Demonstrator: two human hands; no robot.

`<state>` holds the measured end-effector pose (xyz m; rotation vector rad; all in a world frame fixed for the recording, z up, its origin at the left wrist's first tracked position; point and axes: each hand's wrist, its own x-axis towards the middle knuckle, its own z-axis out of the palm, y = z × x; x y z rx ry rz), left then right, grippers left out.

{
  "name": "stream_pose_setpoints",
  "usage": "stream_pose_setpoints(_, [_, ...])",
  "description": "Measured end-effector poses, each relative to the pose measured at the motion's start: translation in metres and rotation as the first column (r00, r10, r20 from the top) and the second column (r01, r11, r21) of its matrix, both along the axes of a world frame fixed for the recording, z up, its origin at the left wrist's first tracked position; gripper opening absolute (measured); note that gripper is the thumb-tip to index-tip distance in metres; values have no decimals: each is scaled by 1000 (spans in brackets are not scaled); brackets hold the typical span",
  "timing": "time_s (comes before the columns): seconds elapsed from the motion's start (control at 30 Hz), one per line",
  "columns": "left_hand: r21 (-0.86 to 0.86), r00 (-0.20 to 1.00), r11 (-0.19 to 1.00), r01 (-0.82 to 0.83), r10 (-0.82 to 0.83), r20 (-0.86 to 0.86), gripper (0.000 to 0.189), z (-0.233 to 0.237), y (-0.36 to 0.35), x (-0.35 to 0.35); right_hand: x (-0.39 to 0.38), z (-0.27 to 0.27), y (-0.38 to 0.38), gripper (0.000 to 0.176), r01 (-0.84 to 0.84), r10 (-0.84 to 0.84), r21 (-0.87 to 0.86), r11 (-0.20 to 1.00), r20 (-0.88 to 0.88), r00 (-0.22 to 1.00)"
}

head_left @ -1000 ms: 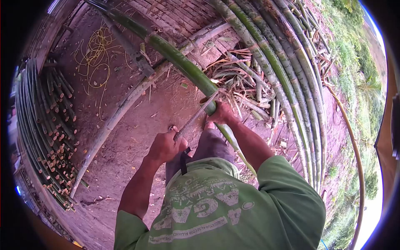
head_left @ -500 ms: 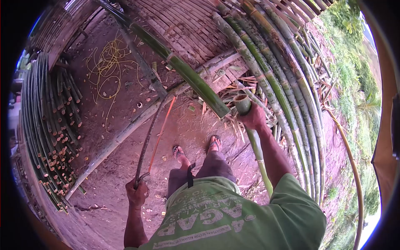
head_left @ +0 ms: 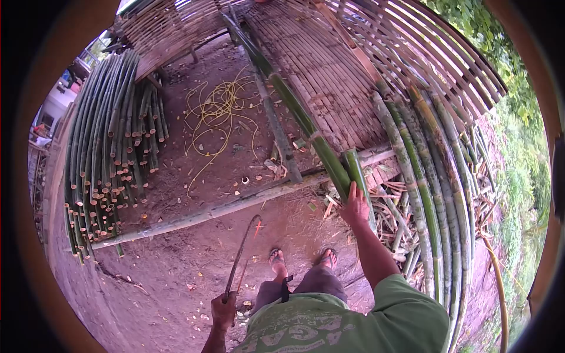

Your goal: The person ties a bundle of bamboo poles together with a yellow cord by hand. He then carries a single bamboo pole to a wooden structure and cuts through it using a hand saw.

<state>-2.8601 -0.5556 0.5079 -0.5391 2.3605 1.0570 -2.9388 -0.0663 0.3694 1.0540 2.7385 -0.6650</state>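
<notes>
My left hand [head_left: 223,310] is closed around the lower end of what looks like a bow saw [head_left: 240,253], with a dark curved frame and a thin orange strip beside it. The saw points up and away, its hooked tip above the ground. My right hand [head_left: 355,207] grips a green bamboo piece [head_left: 357,167], held lengthwise against the near end of a long green bamboo pole [head_left: 300,112]. The fingers lie where the two meet; the palm side is hidden. The long pole slopes away and crosses a horizontal bamboo rail [head_left: 235,204].
Stacked bamboo poles [head_left: 97,135] lie at left, with thicker poles [head_left: 432,200] at right. Yellow cord [head_left: 220,120] is coiled on the dirt. A slatted bamboo platform [head_left: 312,70] stands ahead. Split scraps [head_left: 395,217] lie right of my feet.
My right hand has brought the bamboo piece up against the long pole's end. The saw's tip now shows apart from the rail. The view has shifted.
</notes>
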Motion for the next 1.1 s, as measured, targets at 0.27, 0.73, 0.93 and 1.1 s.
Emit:
stream_pose_setpoints(0.27, [-80, 996, 994, 76, -71, 59, 40, -2, -40, -15, -21, 69, -118, 93, -102, 103, -544, 833, -29, 994])
stream_pose_setpoints(0.73, [-103, 999, 994, 23, -26, -34, 39, 2, -121, -41, -4, -23, -251, 98, -64, 133, -343, 937, 181, 974])
stream_pose_setpoints(0.93, [-72, 998, 996, -47, 44, -48, 37, -2, -121, -15, -6, -37, -217, 91, -102, 194, -368, 924, 222, 956])
stream_pose_setpoints(1.1, [-33, 993, 995, -97, 98, 58, 33, -16, -121, 13, -48, -17, -213, 88, -221, 295, -338, 915, 186, 937])
